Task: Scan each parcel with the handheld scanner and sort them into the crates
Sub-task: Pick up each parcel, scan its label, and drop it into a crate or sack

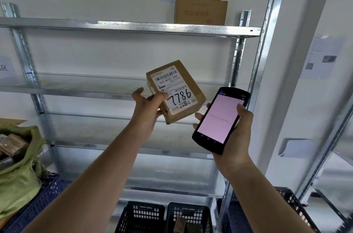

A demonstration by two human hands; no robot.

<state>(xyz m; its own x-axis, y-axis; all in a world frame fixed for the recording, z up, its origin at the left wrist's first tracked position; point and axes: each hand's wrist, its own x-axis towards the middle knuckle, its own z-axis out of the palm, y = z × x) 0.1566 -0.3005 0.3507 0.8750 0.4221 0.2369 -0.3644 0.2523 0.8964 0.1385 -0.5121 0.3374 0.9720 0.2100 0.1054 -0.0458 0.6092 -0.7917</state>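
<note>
Parcel [175,92], label up, is grasped at its corner by the left hand [148,106]; the right hand [234,133] grasps the scanner [219,120] beside it.

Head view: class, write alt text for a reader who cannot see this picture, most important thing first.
A person's left hand holds up a small cardboard parcel, label marked 7786 facing the camera, while the right hand holds a handheld scanner with a pink screen beside it. Behind stand metal shelves; black crates sit below.
</note>
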